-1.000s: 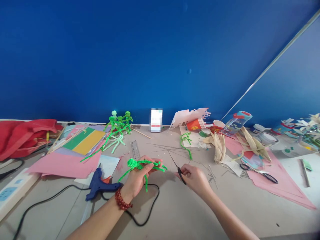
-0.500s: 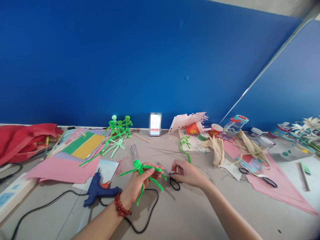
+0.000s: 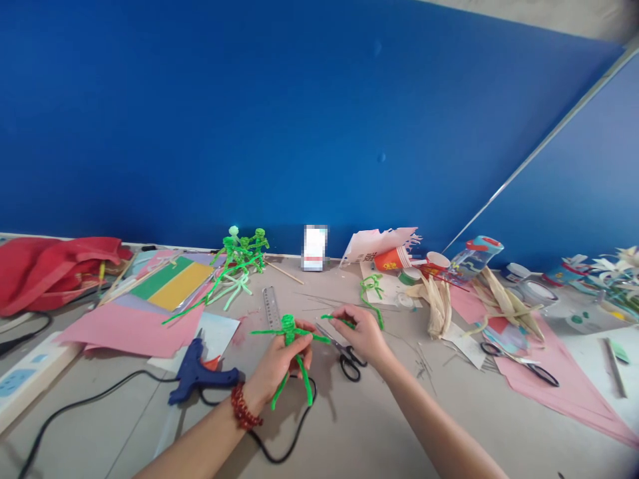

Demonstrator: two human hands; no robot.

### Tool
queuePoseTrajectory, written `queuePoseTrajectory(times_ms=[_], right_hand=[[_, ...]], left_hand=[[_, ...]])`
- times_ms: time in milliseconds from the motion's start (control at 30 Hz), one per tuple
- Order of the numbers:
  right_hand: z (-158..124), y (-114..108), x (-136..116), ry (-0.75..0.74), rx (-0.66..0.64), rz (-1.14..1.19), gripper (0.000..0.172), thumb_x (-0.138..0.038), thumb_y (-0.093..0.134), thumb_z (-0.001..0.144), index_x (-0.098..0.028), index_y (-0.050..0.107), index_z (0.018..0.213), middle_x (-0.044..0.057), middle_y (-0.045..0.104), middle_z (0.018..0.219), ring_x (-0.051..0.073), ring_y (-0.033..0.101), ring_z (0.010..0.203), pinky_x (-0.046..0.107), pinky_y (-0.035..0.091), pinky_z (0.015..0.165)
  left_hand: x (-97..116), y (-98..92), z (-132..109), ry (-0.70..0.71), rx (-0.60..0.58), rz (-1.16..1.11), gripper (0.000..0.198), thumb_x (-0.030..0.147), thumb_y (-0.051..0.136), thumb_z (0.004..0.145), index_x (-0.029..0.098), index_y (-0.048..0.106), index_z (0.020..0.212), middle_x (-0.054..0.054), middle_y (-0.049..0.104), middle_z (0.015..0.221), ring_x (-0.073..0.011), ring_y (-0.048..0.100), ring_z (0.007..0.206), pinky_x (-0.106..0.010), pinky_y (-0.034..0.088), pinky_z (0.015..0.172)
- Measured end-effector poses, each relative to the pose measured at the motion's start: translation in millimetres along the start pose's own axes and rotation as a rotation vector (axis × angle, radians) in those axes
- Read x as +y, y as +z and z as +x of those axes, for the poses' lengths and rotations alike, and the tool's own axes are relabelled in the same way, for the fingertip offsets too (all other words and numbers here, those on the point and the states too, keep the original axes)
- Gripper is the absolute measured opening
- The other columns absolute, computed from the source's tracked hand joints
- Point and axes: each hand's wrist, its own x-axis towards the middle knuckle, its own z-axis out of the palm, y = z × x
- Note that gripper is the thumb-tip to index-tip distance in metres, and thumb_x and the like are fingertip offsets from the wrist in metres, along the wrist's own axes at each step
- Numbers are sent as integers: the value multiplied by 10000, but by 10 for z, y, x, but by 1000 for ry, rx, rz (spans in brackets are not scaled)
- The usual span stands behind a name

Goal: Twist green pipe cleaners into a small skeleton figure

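My left hand (image 3: pixel 289 356) pinches a bright green pipe-cleaner figure (image 3: pixel 288 326) by its body. The figure has a coiled round head, two arms stretched sideways and two legs hanging down. To its right, my right hand (image 3: pixel 360 332) is closed on a short green pipe-cleaner piece (image 3: pixel 328 317), whose end sticks out to the left of the fingers. Black-handled scissors (image 3: pixel 349 362) lie on the table beneath the right hand, their blades pointing toward the left hand. A clear ruler (image 3: pixel 270 307) lies just behind the figure.
At left are a blue glue gun (image 3: pixel 200 372) with its black cord, pink paper (image 3: pixel 134 332) and a power strip (image 3: pixel 34 379). Several green figures (image 3: pixel 244 249) stand behind. A phone (image 3: pixel 314 247) leans on the wall. Paper cups (image 3: pixel 394 258), corn husks (image 3: pixel 436 306) and more scissors (image 3: pixel 519 364) lie at right.
My right hand has come up from beside the scissors and now holds a green piece. The figure in my left hand has turned more upright, with its legs pointing down.
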Motion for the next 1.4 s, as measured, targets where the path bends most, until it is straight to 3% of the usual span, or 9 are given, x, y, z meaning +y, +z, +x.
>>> queuePoseTrajectory(times_ms=[200, 467, 733, 867, 933, 1067, 1167, 1300, 1400], right_hand=[[182, 78, -366, -174, -151, 26, 143, -278, 592, 884, -194, 709, 878, 26, 709, 870, 172, 643, 826, 250, 461, 740], [219, 84, -308, -192, -458, 21, 266, -379, 538, 943, -197, 724, 885, 0, 679, 745, 147, 620, 737, 233, 445, 713], [166, -100, -319, -109, -494, 74, 206, -389, 671, 844, -187, 709, 843, -24, 644, 705, 121, 550, 671, 211, 389, 619], [146, -92, -282, 3, -374, 321, 184, -354, 701, 806, -171, 692, 825, -18, 632, 730, 98, 509, 627, 207, 373, 579], [150, -65, -249, 102, -296, 541, 226, -377, 728, 776, -168, 672, 839, -35, 586, 682, 57, 401, 502, 191, 300, 471], [147, 57, -182, 246, -179, 880, 306, -383, 789, 706, -175, 617, 851, -78, 490, 620, 11, 187, 401, 181, 121, 371], [109, 202, -157, 258, -135, 930, 316, -375, 797, 700, -173, 602, 844, -77, 485, 621, 9, 195, 400, 175, 121, 364], [34, 359, -164, 206, -134, 811, 310, -404, 768, 741, -175, 612, 880, -65, 503, 635, 22, 247, 414, 174, 189, 379], [12, 356, -185, 38, -66, 572, 280, -454, 660, 837, -177, 629, 870, -20, 577, 682, 73, 426, 495, 197, 336, 463]], left_hand=[[-46, 63, -1, -79, -124, 9, 342, 466, 723, 740, 134, 649, 761, -26, 635, 566, -100, 538, 415, -171, 356, 336], [-39, 19, 6, -165, -269, 191, 358, 485, 659, 783, 144, 599, 695, 16, 554, 401, -61, 404, 293, -153, 245, 287], [37, -83, 48, -141, -358, -85, 248, 349, 687, 799, 125, 615, 877, -35, 667, 638, -93, 560, 384, -154, 389, 303], [26, -152, 94, -188, -386, -338, 361, 485, 604, 828, 171, 627, 1005, -80, 699, 778, -200, 678, 580, -181, 408, 295], [47, -154, 88, -132, -308, -401, 311, 430, 621, 827, 191, 636, 1026, -76, 696, 809, -207, 684, 671, -170, 409, 335], [64, -95, 32, 152, -13, -296, 266, 187, 728, 757, 212, 670, 1015, -29, 678, 879, -136, 630, 748, -182, 477, 561], [25, -73, 15, 314, 45, -127, 294, 246, 727, 777, 219, 668, 1064, -47, 668, 1016, -170, 600, 881, -258, 491, 735], [-26, -112, 48, 346, 161, 20, 181, 335, 703, 800, 194, 689, 913, -6, 653, 813, -139, 553, 725, -258, 450, 695], [-23, -128, 59, 335, 207, 26, 206, 379, 698, 790, 178, 682, 830, 1, 633, 739, -140, 542, 675, -269, 447, 677]])
